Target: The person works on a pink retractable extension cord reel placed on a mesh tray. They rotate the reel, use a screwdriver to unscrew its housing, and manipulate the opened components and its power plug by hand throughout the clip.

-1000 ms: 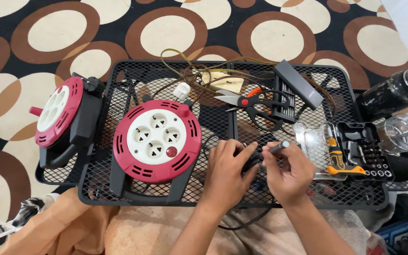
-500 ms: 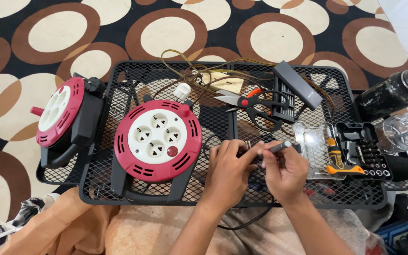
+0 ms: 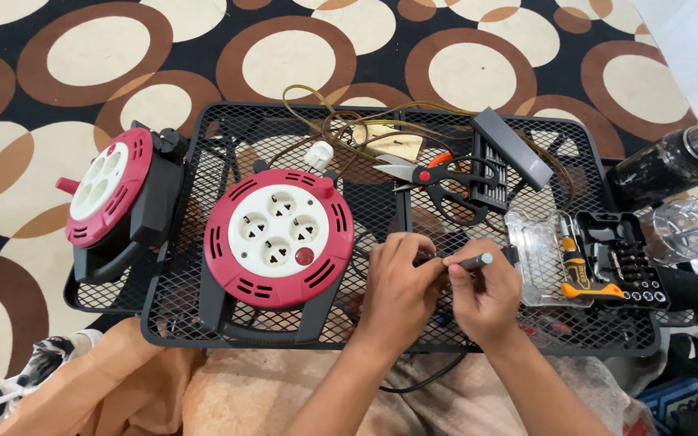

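Fingers of my left hand (image 3: 397,287) are curled down tight over a small dark part on the black wire-mesh table (image 3: 203,145); the part is almost wholly hidden under them, so I cannot tell what it is. My right hand (image 3: 486,303) is closed in a pinch on a slim grey pen-shaped screwdriver (image 3: 472,261), which lies nearly level with its pale tip pointing right, its other end meeting the left fingers. Both hands touch each other at the near middle of the mesh.

From the head view, just left of my left hand stands a round red cable reel with a white four-socket face (image 3: 279,238) in a black frame. A second red cable reel (image 3: 111,198) sits further left, tilted, hanging over the table's left edge. Far of my hands lie black-handled scissors with an orange pivot (image 3: 434,173), a tangle of brown wire (image 3: 349,121) with a white plug (image 3: 317,153), and a dark grey flat box (image 3: 513,147). To the right sits an open black bit case (image 3: 620,262) with a clear lid and a yellow-handled driver (image 3: 575,278) in it.

Off the right edge are a dark speckled bottle (image 3: 664,165) and a clear glass (image 3: 680,230). The table rests on a black carpet with cream and brown rings (image 3: 90,56); pale floor shows at the far right. Orange cloth (image 3: 123,387) lies at the near edge.
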